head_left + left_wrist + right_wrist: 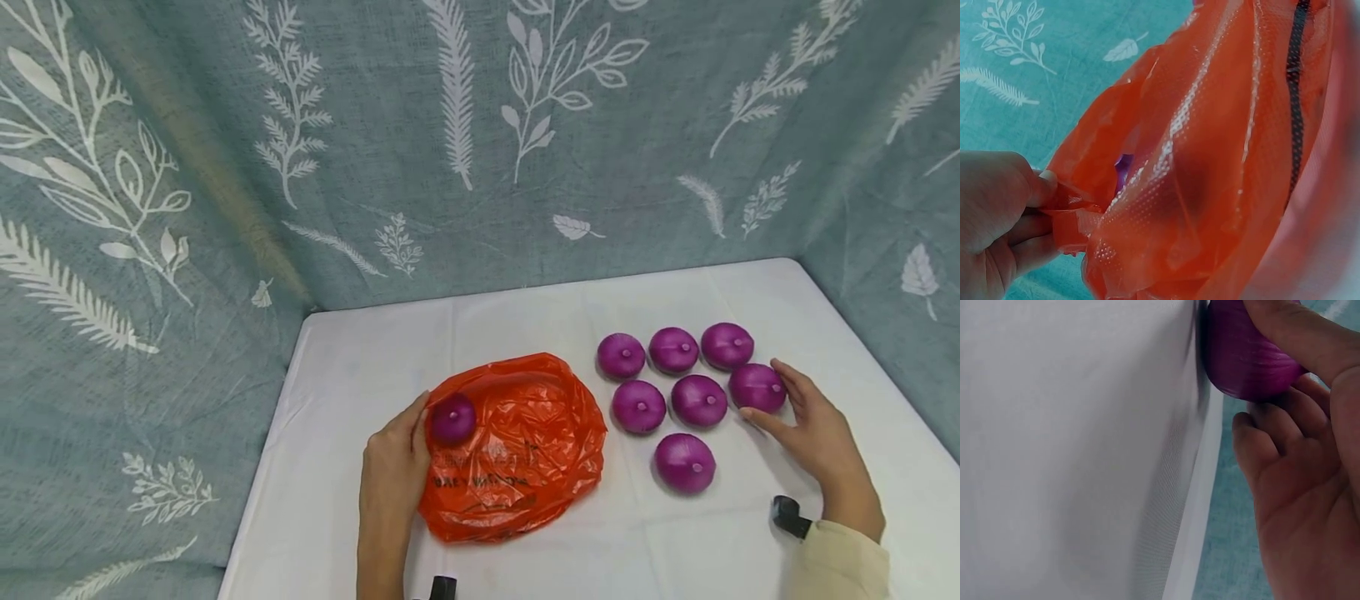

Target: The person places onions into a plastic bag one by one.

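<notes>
My left hand [393, 454] pinches the left edge of a red plastic bag [525, 417] that lies spread with its mouth open. One red onion [453, 418] sits inside the bag, close to those fingers. In the left wrist view the bag's rim is bunched between thumb and fingers [1038, 194], and a bit of purple [1124, 170] shows through the opening. On the right, my right hand [817, 433] grips another red onion [757, 388] between thumb and fingers, at the right end of a group. The right wrist view shows this same onion [1250, 356] under the thumb.
Several more red onions stand in loose rows right of the bag, one [685, 463] nearer the front and one [621, 357] at the back left. A white cloth [360, 350] covers the table. Patterned teal curtains [450, 233] hang behind it and at both sides.
</notes>
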Demonstrator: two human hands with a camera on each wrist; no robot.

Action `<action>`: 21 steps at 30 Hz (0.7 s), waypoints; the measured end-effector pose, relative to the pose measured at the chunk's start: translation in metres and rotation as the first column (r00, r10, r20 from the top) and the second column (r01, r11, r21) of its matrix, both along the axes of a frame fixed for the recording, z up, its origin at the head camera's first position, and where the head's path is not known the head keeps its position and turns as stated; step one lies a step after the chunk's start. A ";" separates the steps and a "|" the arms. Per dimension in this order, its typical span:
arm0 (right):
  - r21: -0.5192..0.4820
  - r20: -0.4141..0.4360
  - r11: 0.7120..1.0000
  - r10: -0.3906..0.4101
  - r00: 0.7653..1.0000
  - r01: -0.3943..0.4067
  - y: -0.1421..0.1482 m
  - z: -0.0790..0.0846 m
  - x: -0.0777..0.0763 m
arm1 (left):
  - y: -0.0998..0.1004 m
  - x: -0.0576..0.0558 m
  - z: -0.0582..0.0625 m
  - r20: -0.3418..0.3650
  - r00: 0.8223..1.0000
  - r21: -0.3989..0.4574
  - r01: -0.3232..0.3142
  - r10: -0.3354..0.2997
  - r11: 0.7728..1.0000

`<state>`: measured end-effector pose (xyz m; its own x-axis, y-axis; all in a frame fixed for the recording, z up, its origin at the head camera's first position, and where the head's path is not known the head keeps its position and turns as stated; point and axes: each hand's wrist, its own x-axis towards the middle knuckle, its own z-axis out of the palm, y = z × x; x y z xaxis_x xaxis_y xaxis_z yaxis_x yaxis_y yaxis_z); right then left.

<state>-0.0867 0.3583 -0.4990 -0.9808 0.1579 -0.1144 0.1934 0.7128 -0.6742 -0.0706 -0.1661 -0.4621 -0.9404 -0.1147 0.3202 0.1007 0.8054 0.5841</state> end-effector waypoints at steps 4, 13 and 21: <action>0.018 -0.028 1.000 -0.017 0.999 0.018 -0.001 -0.001 -0.001 | 0.000 0.000 0.000 -0.009 1.000 0.000 -0.005 0.005 1.000; 0.033 -0.039 0.997 -0.072 0.997 0.073 -0.004 0.002 0.003 | 0.000 0.000 -0.002 -0.039 0.999 0.004 0.014 -0.014 1.000; 0.037 -0.100 0.991 -0.123 0.987 0.127 -0.011 0.022 0.011 | 0.000 -0.001 -0.003 -0.047 0.999 0.016 0.011 -0.010 1.000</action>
<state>-0.0758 0.3478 -0.4770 -0.9593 0.2824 -0.0099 0.2177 0.7162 -0.6631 -0.0712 -0.1663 -0.4651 -0.9255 -0.1106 0.3622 0.1365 0.7946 0.5916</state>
